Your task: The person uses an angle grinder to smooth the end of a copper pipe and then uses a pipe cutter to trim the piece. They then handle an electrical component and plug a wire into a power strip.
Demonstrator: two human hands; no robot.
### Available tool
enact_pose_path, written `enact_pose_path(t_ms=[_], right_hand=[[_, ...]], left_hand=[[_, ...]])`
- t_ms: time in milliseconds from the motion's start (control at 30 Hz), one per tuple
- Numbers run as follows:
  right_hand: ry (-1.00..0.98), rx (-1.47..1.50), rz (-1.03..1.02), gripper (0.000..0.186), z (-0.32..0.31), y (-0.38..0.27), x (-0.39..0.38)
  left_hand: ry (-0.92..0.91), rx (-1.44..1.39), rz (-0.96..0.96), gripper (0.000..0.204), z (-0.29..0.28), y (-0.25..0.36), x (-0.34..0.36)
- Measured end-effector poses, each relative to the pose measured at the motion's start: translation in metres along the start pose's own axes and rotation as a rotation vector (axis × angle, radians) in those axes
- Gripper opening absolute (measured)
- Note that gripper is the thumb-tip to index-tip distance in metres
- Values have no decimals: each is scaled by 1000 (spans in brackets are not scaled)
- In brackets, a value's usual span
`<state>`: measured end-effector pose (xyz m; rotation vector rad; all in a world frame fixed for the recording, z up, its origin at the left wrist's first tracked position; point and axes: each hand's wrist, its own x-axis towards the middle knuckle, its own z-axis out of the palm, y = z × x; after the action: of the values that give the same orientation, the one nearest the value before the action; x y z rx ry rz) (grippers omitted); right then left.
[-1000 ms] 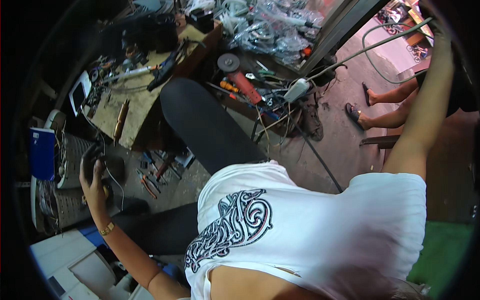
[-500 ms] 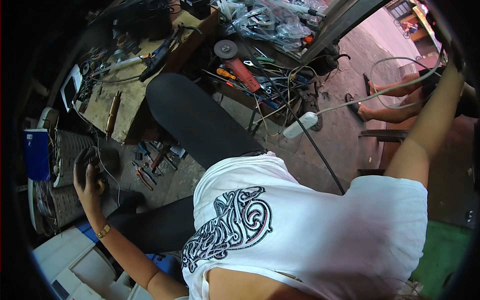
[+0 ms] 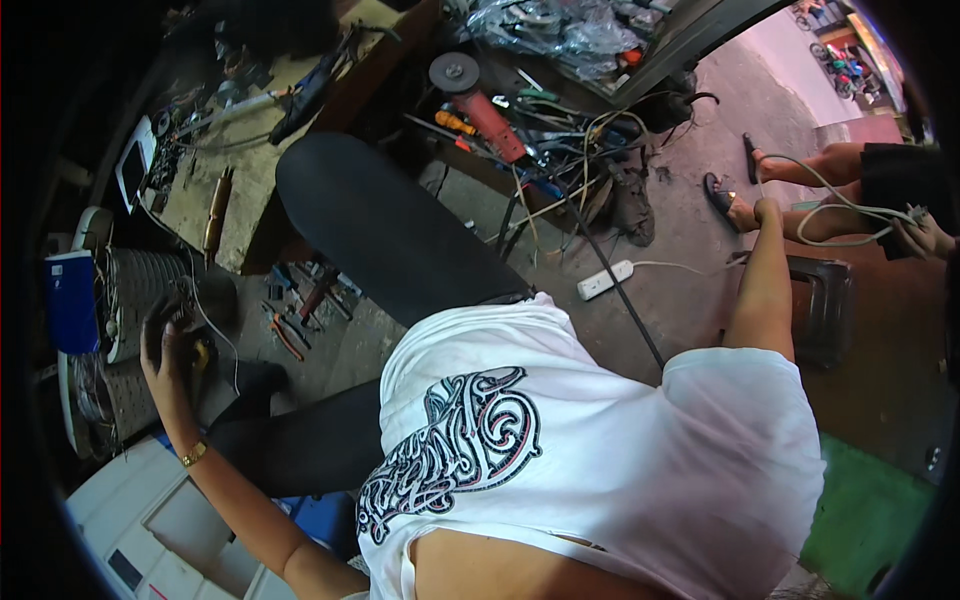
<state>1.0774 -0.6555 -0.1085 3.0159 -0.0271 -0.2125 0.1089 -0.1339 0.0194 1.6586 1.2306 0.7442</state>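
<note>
My left hand [image 3: 163, 345] is raised at the left, its fingers blackened, curved and apart, with nothing visible in them. Beyond it stand a ribbed light-coloured bin [image 3: 150, 285] and a thin pale wire [image 3: 212, 325]. To the right, my right hand [image 3: 767, 208] reaches out to a grey cable [image 3: 820, 182], in front of another person's legs. Its fingers are too hidden to show a grip. That person's hand [image 3: 922, 238] holds the looped end of the cable. A white power strip [image 3: 605, 281] lies on the floor, its cord running behind my right forearm.
A red angle grinder [image 3: 490, 125] lies among tools and wires ahead. On the wooden workbench [image 3: 190, 215] at the left is a brass-coloured cylinder [image 3: 217, 215]. Orange-handled pliers [image 3: 287, 335] lie on the floor. A dark stool [image 3: 825, 310] stands at the right.
My right hand has come down and inward from the upper right. The cable loop has moved lower, now held by the other person. My left hand has barely moved.
</note>
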Motion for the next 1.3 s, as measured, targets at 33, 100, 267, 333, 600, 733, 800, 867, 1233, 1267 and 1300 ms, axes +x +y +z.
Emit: enact_pose_path(t_ms=[33, 100, 267, 333, 600, 733, 800, 867, 1233, 1267, 1300], right_hand=[[-20, -64, 32, 41, 24, -7, -2], [-5, -183, 110, 44, 26, 14, -4], [-329, -423, -382, 38, 129, -72, -105], [-597, -521, -438, 37, 131, -78, -121], [-1207, -532, -477, 32, 124, -244, -204], [-931, -491, -814, 33, 52, -366, -284], [-814, -532, -966, 32, 8, -414, -268], [-630, -568, -1030, 33, -58, -473, -318], [-1, -142, -2238, 43, -168, -610, -613], [86, -236, -2312, 41, -153, -604, -657], [-71, -234, -2381, 36, -141, -598, -701]], left_hand=[[7, -13, -24, 47, -7, -13, 1], [27, -12, -37, 47, -3, -41, 8], [256, 299, 96, 43, -46, -20, -17], [440, 169, 10, 49, -49, -25, -32], [1237, 83, 276, 30, -21, -98, -167], [1600, -190, 62, 19, 23, -162, -211], [1565, -176, -60, 19, 56, -200, -221], [1452, -198, -293, 24, 101, -236, -259], [832, -180, -1332, 45, 358, -400, -426], [840, -216, -1253, 45, 365, -418, -434], [995, -187, -1174, 44, 359, -434, -446]])
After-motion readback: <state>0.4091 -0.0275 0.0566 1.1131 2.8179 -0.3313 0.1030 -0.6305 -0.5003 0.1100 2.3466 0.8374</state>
